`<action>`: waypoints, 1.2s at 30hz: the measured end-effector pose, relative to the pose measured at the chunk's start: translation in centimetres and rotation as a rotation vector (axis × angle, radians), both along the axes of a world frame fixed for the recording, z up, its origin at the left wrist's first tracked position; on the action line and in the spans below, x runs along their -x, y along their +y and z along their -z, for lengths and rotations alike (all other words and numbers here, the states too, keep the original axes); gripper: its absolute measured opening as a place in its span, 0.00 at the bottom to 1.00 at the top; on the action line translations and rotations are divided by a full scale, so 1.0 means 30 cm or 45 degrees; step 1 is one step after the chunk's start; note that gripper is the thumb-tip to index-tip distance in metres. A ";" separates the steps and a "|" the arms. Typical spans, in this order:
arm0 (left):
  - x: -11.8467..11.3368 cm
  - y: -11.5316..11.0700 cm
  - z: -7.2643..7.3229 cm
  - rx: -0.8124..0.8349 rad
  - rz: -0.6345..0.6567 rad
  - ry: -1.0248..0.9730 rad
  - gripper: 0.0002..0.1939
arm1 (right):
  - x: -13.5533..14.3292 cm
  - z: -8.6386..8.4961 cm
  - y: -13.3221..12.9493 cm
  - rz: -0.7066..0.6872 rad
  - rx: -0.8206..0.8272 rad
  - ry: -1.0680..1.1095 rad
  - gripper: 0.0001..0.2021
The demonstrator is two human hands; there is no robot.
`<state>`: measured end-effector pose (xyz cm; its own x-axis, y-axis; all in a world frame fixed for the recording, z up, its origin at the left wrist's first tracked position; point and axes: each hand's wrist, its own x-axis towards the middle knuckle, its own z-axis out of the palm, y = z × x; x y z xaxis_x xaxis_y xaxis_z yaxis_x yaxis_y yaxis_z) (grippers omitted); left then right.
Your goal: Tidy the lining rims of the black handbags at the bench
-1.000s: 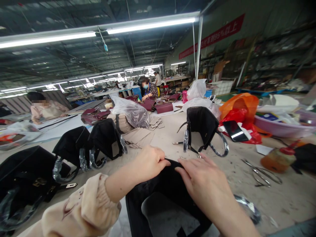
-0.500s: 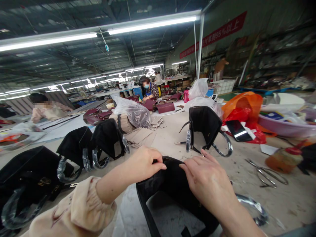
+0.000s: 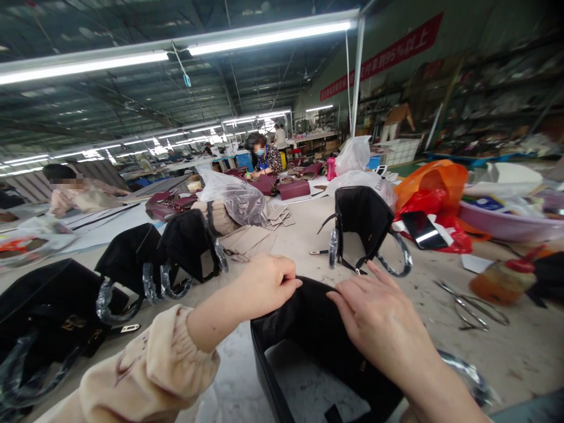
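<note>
A black bag piece (image 3: 273,364), open in the middle, stands at the bottom centre of the table. My left hand (image 3: 268,288) is closed on its upper rim, thumb and fingers pinching the edge. Across from it, my right hand (image 3: 374,311) holds the same rim on the right, thumb inside and fingers over the outside. A plastic-wrapped handle (image 3: 467,373) shows beyond my right wrist. Behind, another black bag (image 3: 363,217) stands with wrapped handles. Several more black bags (image 3: 132,252) are at the left.
Scissors (image 3: 473,305) and a red-capped bottle (image 3: 504,279) lie at the right, near a phone (image 3: 423,229) and a purple basin (image 3: 511,223). Cardboard pieces (image 3: 247,239) and clear plastic bags (image 3: 238,197) are further back. Other people work beyond.
Both hands and the bag piece have shifted slightly right in view. My left hand has moved a little along the rim. The camera view has shifted slightly.
</note>
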<state>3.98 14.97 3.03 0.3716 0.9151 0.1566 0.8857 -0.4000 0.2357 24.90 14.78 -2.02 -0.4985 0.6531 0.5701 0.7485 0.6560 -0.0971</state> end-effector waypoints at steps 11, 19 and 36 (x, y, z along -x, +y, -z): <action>-0.045 0.007 -0.009 0.020 -0.064 -0.007 0.14 | -0.034 -0.005 -0.005 -0.002 0.022 0.049 0.11; -0.062 -0.024 -0.010 0.025 -0.058 -0.047 0.13 | 0.054 -0.007 -0.035 0.094 0.084 0.079 0.05; -0.062 -0.018 -0.004 0.082 -0.090 -0.106 0.12 | -0.059 -0.025 -0.052 0.288 0.241 -0.063 0.09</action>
